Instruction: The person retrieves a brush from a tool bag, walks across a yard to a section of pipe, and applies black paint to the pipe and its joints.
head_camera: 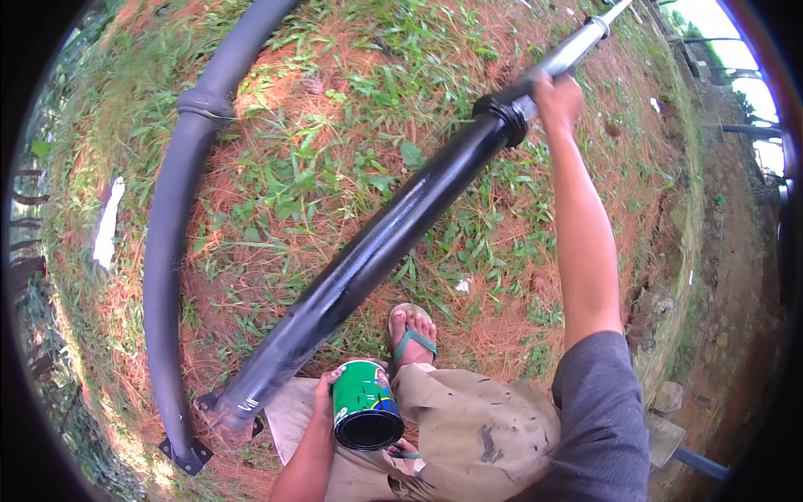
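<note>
My left hand (pixel 326 392) grips a green paint can (pixel 365 401), tilted so that its dark, black-coated open end faces me. My right hand (pixel 558 99) reaches far out to a long metal post (pixel 382 232), just beyond its ringed collar (pixel 502 119). The hand is blurred, and whether it holds a brush or other tool cannot be made out. The near length of the post is glossy black; the stretch past the collar looks lighter and shiny. A base plate (pixel 207 401) shows at the post's near end.
Another dark post (pixel 169 251) with a collar and a bolt-holed base plate (pixel 186 457) lies at the left. Grass and dry needles cover the ground. A white scrap (pixel 109 224) lies far left. My sandalled foot (pixel 412 336) is beside the black post; stone blocks (pixel 665 436) sit at right.
</note>
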The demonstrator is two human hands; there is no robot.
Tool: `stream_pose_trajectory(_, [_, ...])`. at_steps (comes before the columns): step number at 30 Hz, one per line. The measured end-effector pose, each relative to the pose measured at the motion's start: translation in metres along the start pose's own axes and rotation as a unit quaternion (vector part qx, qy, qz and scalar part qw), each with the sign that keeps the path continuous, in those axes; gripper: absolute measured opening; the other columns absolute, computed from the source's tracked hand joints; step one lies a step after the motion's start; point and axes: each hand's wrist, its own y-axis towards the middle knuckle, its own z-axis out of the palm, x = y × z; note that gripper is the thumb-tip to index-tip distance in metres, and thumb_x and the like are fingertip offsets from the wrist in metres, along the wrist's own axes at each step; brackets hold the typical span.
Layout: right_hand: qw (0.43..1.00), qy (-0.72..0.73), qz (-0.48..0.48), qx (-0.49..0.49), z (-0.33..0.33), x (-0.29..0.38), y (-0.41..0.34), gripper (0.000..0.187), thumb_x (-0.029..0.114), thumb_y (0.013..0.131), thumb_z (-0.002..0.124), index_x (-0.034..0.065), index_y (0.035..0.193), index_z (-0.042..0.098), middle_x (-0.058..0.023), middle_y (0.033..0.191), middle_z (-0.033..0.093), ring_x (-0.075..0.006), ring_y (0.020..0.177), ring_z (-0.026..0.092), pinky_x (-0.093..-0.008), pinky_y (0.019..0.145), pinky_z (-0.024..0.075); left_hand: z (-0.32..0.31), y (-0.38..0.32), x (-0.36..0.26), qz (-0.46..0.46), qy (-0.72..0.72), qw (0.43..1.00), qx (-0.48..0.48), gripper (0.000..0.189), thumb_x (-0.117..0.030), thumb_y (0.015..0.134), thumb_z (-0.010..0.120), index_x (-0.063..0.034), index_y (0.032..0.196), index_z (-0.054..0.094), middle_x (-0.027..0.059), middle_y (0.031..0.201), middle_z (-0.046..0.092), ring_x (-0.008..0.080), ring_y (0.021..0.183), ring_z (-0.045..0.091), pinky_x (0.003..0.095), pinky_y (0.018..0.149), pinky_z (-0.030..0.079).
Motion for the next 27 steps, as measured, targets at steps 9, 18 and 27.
stream_pose_trajectory(9, [0.968,0.15,0.159,-0.121,-0.006,-0.099,-0.092,0.03,0.022,0.088,0.071,-0.0072,0.085,0.07,-0.0219,0.081,0.073,-0.0308,0.071,0.073,-0.0461,0.07,0.0554,-0.013,0.007,0.012,-0.01,-0.001,1.0,-0.018,0.072,-0.047,0.085,0.052,0.0101,0.129,0.056,0.0267,0.12,0.065,0.0366,0.105,0.068,0.0475,0.092,0.057])
stream_pose_trajectory(18, [0.992,0.055,-0.04,-0.109,-0.01,0.016,-0.068,0.035,0.033,0.092,0.066,-0.0013,0.09,0.072,-0.0201,0.084,0.074,-0.0355,0.075,0.074,-0.0457,0.074,0.0579,-0.027,0.009,0.025,-0.05,0.009,0.997,-0.049,0.079,-0.051,0.083,0.05,0.0115,0.133,0.052,0.0292,0.123,0.063,0.0389,0.106,0.068,0.0499,0.093,0.058])
stream_pose_trajectory(27, [0.994,0.094,-0.021,-0.05,0.017,0.047,-0.078,0.035,0.032,0.092,0.069,0.0007,0.106,0.073,-0.023,0.093,0.074,-0.0379,0.084,0.074,-0.0466,0.081,0.0577,0.028,-0.002,-0.001,-0.073,-0.008,0.995,0.067,0.088,-0.055,0.082,0.05,0.013,0.137,0.048,0.0301,0.119,0.064,0.0405,0.1,0.069,0.0519,0.086,0.06])
